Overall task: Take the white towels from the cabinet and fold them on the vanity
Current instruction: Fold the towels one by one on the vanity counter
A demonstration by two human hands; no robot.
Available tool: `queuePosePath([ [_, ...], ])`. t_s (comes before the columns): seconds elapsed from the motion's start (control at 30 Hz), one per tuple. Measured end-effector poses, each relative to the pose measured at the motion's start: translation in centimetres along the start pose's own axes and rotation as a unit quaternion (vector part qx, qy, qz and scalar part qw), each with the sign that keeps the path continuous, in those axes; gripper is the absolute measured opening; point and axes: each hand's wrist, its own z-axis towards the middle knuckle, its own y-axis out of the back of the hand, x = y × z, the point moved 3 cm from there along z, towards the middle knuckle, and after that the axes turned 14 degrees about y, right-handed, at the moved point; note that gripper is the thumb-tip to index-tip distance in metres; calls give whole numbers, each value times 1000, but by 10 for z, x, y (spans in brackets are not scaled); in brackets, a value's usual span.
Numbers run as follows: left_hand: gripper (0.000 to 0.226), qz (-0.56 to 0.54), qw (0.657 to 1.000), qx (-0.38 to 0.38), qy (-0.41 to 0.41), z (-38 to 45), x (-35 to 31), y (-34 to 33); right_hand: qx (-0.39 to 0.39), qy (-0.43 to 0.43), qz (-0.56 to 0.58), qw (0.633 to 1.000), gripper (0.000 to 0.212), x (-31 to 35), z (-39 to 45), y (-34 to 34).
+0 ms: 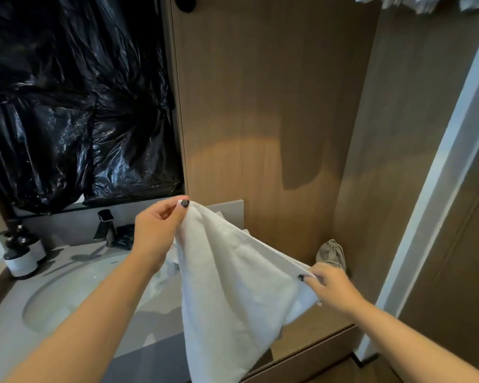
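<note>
A white towel [233, 286] hangs in the air between my hands, in front of the open wooden cabinet [274, 120]. My left hand [156, 230] pinches its upper corner above the vanity's right end. My right hand [329, 286] pinches the other corner, lower and to the right, over the cabinet's shelf. The towel's top edge runs taut between them and the rest droops down past the grey vanity [6, 341] edge. More white cloth [163, 275] lies crumpled on the vanity behind my left wrist. White fabric [415, 2] hangs at the cabinet's top.
A round sink [67, 288] is set in the vanity, with a dark faucet [105, 225] behind it and a dark pump bottle [22, 252] at the left. Black plastic sheeting [75, 100] covers the wall above. A grey pouch [331, 254] sits in the cabinet's corner.
</note>
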Motion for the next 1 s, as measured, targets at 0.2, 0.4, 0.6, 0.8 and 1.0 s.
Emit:
queuePosePath([
  [0.2, 17, 77, 996, 41, 15, 0, 17, 42, 3, 64, -152, 986, 24, -23, 10, 59],
  [0.4, 20, 149, 983, 91, 47, -7, 33, 54, -139, 81, -132, 978, 14, -24, 20, 88],
  [0.6, 13, 72, 991, 46, 99, -9, 56, 63, -159, 34, -38, 986, 24, -13, 16, 88],
  [0.8, 5, -40, 986, 29, 159, -14, 72, 57, -149, 41, -27, 988, 24, 1, 11, 80],
  [1.0, 16, 31, 994, -23, 99, -21, 73, 62, -166, 109, -98, 975, 20, 8, 3, 83],
])
